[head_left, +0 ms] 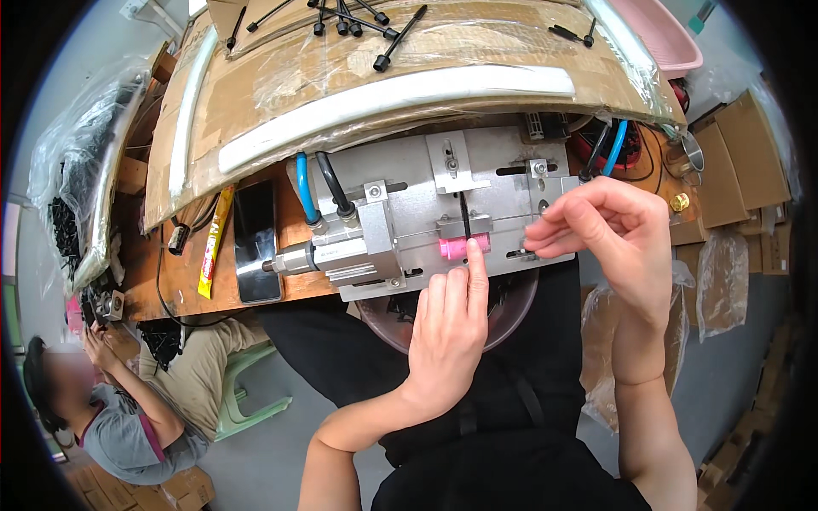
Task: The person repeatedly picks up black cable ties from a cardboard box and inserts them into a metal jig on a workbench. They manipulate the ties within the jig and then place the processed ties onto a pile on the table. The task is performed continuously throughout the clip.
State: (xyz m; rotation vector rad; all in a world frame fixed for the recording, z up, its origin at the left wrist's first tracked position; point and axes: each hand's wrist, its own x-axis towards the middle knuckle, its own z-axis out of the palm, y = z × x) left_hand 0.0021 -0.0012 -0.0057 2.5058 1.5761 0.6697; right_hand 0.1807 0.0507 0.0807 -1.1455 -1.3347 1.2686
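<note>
A thin black rod (464, 217) stands in a small metal clamp block at the centre of a grey metal fixture plate (503, 153). Just below the block sits a pink cylindrical piece (456, 248), at about 6 o'clock from the rod.

The left hand (447, 328) comes up from the lower edge; its index fingertip rests against the pink piece at the rod's base, the other fingers loosely curled — its grip holds nothing and is not closed on anything. The right hand (609, 238) hovers at 3 o'clock from the rod, thumb and forefinger pinched narrow at the plate's right edge. Whether a small part sits in that pinch cannot be told.

At 9 o'clock from the rod, a pneumatic cylinder (328, 251) is bolted to the plate, fed by a blue hose (304, 183) and a black hose (335, 187). Further at 9 o'clock on the wooden worktop (183, 272) lie a dark phone (256, 243) and a yellow tube (214, 243).

At 12 o'clock a cardboard sheet (383, 60) wrapped in clear film spans the worktop, carrying a long white strip (400, 106) and several loose black rods (358, 21) — similar to the one in the clamp. A pink tray (669, 34) shows at 1 o'clock.

At 8 o'clock, well apart, another person (128, 417) sits low beside a green plastic stool (247, 392), hands raised to a small metal part.
</note>
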